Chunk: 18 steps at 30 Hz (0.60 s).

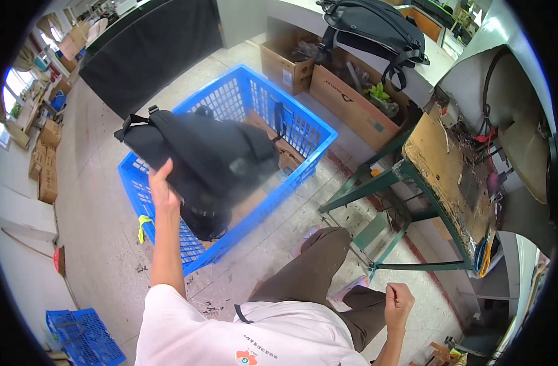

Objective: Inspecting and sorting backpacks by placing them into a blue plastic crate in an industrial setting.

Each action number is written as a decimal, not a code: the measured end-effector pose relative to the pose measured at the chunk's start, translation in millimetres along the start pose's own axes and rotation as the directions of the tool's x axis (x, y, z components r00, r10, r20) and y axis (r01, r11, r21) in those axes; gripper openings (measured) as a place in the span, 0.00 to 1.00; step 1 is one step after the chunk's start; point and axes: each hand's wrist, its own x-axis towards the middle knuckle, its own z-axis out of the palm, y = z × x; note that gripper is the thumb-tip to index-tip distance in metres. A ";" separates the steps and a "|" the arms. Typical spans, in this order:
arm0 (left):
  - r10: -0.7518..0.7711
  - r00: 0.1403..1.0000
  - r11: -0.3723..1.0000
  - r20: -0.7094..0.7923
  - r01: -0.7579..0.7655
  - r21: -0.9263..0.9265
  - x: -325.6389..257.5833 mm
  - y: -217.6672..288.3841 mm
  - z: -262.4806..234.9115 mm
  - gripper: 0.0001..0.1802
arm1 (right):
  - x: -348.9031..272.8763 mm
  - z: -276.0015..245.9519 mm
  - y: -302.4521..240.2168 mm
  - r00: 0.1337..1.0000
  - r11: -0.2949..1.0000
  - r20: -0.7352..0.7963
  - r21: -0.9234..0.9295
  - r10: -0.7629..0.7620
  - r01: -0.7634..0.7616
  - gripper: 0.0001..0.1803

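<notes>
My left hand is closed on the near left edge of a black backpack. The backpack lies tilted over the left side of a large blue plastic crate, partly inside it, its straps and buckles showing at the upper left. Where the fingers go under the bag they are hidden; the thumb lies on top. My right hand is a fist held low beside my leg, apart from everything, and I see nothing in it. Flat brown cardboard shows on the crate's bottom, with a dark strap hanging at its far wall.
Another dark backpack rests on the counter at the far right, above open cardboard boxes. A worn wooden-topped green metal stool stands to the right. A black panel is behind the crate. Blue plastic baskets lie at the lower left.
</notes>
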 end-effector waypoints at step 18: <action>-0.715 0.606 0.327 -0.348 0.730 0.600 60.3 -288.6 -218.6 0.13 | -115.7 -13.8 45.8 0.857 0.734 -0.061 -0.487 0.512 -0.473 0.06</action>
